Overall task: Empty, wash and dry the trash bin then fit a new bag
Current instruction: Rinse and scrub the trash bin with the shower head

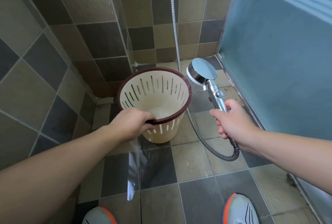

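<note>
A cream slotted trash bin [158, 96] with a dark brown rim stands tilted toward me on the tiled shower floor. My left hand [133, 121] grips its near rim, fingers curled inside. My right hand [231, 119] holds the chrome handle of a shower head [201, 73], whose face points left at the bin's right rim. Thin water jets strike that rim. The bin holds no bag, and its pale bottom looks wet.
A metal shower hose [175, 26] hangs down the back wall and loops across the floor [194, 162] to the handle. Tiled walls close in on the left and back. A frosted glass door [280, 65] stands on the right. My two shoes are at the bottom edge.
</note>
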